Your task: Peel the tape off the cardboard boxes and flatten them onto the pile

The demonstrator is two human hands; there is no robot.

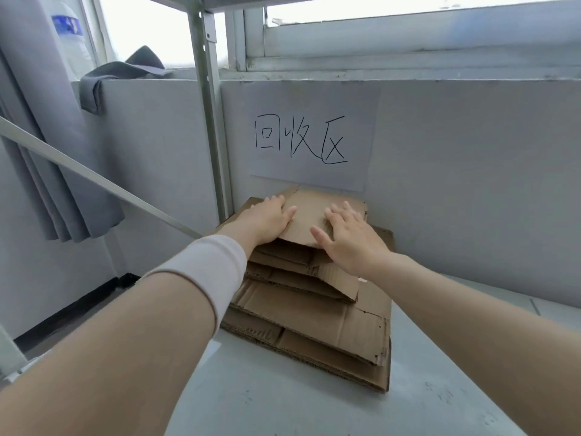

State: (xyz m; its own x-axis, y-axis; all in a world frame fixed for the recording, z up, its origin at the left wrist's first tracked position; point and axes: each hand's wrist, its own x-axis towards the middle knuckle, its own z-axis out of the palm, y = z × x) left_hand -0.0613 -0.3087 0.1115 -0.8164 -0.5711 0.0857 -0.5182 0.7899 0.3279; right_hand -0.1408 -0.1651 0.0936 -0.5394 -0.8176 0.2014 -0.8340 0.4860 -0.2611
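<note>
A pile of flattened brown cardboard boxes (317,322) lies on the grey floor against the wall. On top of it rests a smaller flattened cardboard box (309,209). My left hand (268,220) presses flat on its left side, fingers straight and spread. Pressing on its right near edge is my right hand (350,239), fingers spread. No tape is visible on the cardboard.
A white paper sign with handwritten characters (309,140) hangs on the wall above the pile. A metal shelf post (209,121) stands left of the pile, with a slanted metal bar (94,180) crossing lower left. Grey curtain (34,121) hangs at the far left.
</note>
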